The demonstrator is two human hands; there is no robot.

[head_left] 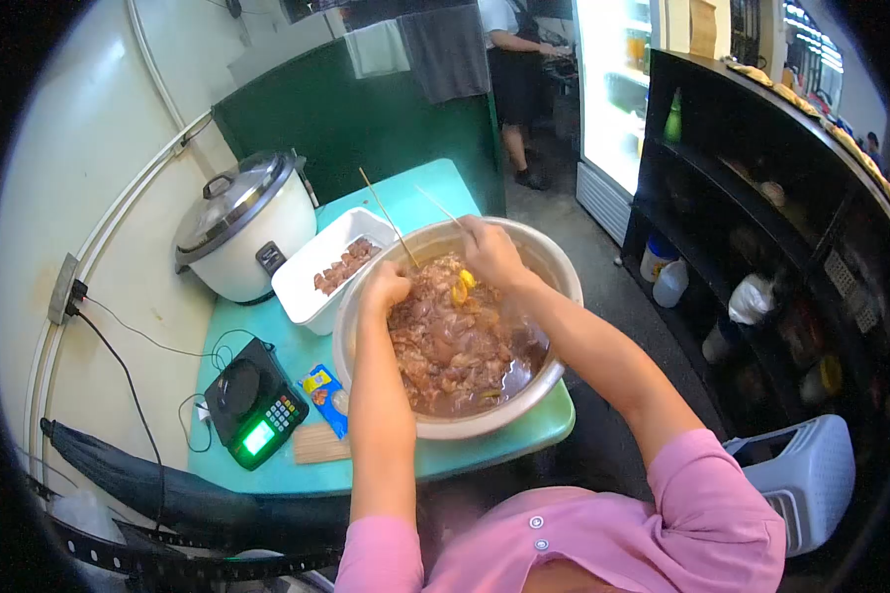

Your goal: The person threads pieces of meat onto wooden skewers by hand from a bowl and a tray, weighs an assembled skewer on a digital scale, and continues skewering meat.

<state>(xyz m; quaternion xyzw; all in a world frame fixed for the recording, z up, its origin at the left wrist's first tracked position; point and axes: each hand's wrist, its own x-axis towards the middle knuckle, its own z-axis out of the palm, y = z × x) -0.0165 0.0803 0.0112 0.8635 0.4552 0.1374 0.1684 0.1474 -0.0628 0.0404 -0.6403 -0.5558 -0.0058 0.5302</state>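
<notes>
Two bare hands reach into a basin (571, 296) of wet meat (455, 346) on a table (465, 457). The right hand (492, 252), near 1 o'clock, has its fingers closed on a thin stick (437, 207), whose free end points to 10 o'clock, apparently leaving room over the meat. The left hand (386, 287), near 10 o'clock, has bent fingers beside a brown stick (381, 210); whether they pinch it or some meat cannot be told. Yellow bits (462, 287) lie toward 12 o'clock. Outside the rim, at 10 o'clock, a tray (318, 313) of chunks sits close, presumably for a short reach. At 8 o'clock are a packet (321, 395) and a scale (255, 400), its lit display (258, 436) facing the person, likely for easy reading.
</notes>
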